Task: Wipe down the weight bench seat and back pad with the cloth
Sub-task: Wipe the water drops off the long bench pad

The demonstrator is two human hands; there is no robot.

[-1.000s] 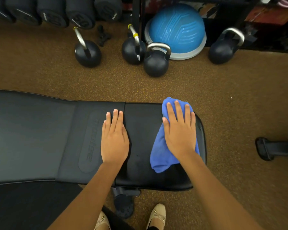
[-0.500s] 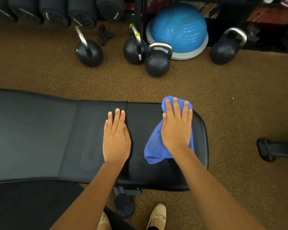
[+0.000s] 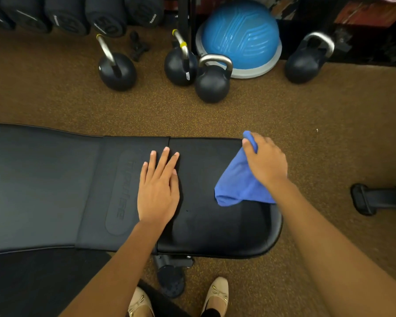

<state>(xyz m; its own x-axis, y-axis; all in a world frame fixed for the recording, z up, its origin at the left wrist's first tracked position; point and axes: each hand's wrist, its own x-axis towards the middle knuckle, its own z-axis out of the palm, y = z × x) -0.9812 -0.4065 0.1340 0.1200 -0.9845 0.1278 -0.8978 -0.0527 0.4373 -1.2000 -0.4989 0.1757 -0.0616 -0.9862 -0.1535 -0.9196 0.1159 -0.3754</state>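
A black weight bench lies flat across the view, with its seat pad (image 3: 206,225) on the right and its long back pad (image 3: 44,184) stretching left. My left hand (image 3: 158,191) rests flat, fingers apart, over the seam between the two pads. My right hand (image 3: 264,160) grips a blue cloth (image 3: 237,186) at the seat's far right edge. The fingers curl over the cloth's top, and the rest of the cloth trails on the seat toward me.
Several black kettlebells (image 3: 212,82) stand on the brown floor beyond the bench, beside a blue balance dome (image 3: 240,35) and a dumbbell rack (image 3: 78,17). A black equipment foot (image 3: 375,199) sits at the right. My shoes (image 3: 217,294) are below the seat.
My right hand slid right to the seat's far edge and went from pressing flat to curling around the cloth, dragging it along. My left hand stayed in place.
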